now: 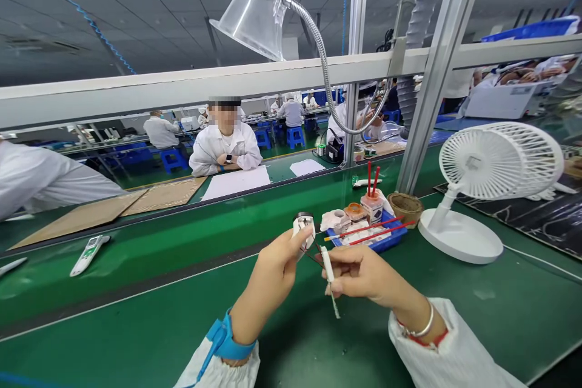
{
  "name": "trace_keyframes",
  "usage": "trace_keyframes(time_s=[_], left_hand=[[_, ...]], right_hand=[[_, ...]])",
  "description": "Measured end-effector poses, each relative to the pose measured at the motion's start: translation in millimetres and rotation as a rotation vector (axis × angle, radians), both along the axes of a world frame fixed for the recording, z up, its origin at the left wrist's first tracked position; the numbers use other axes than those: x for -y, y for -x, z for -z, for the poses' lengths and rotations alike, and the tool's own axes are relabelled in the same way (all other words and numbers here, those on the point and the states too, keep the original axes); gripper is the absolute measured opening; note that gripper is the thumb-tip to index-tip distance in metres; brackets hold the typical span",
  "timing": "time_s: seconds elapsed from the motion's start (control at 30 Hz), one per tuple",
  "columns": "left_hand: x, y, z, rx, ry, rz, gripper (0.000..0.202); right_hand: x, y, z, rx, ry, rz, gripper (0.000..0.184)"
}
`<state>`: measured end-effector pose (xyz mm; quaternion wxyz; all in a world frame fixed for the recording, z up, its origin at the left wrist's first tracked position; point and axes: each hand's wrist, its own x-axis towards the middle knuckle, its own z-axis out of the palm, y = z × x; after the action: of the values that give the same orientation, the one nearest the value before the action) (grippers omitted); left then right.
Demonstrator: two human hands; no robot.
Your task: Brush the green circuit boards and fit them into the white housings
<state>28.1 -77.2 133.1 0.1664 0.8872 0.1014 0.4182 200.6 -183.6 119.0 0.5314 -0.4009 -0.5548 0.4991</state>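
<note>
We hold both hands up over the green bench (136,315). Our left hand (273,279) pinches a small white part (304,227) at the fingertips, dark cap up. Our right hand (364,276) is closed on a thin white stick (330,276). Its long axis runs near upright and its top sits just beside the part's thin wires (313,254). The part lies up and left of the right hand. Just behind is a blue tray (391,242), with a white fan (495,163) to the right and a clear hood (254,12) overhead.
</note>
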Motion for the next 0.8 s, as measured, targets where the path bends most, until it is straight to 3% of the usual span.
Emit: trace_keyframes(time_s=[0.13,0.3,0.47,0.67,0.8], left_hand=[[-2,-7,3.4,-0.038,-0.164,-0.1,0.055],[-4,-9,8.5,-0.038,-0.279,-0.241,0.051],[-3,-11,10.4,-0.024,-0.389,-0.299,0.049],[1,-13,11.2,-0.09,-0.394,-0.328,0.056],[2,-15,12.2,-0.171,-0.313,-0.345,0.059]], right_hand=[[-1,13,-5.1,0.178,-0.027,0.202,0.011],[-2,27,-4.2,0.17,-0.051,0.287,0.012],[-3,35,-3.2,0.24,-0.014,0.446,0.017],[-1,37,-3.2,0.29,-0.034,0.506,0.008],[-2,31,-4.1,0.329,-0.051,0.501,0.012]])
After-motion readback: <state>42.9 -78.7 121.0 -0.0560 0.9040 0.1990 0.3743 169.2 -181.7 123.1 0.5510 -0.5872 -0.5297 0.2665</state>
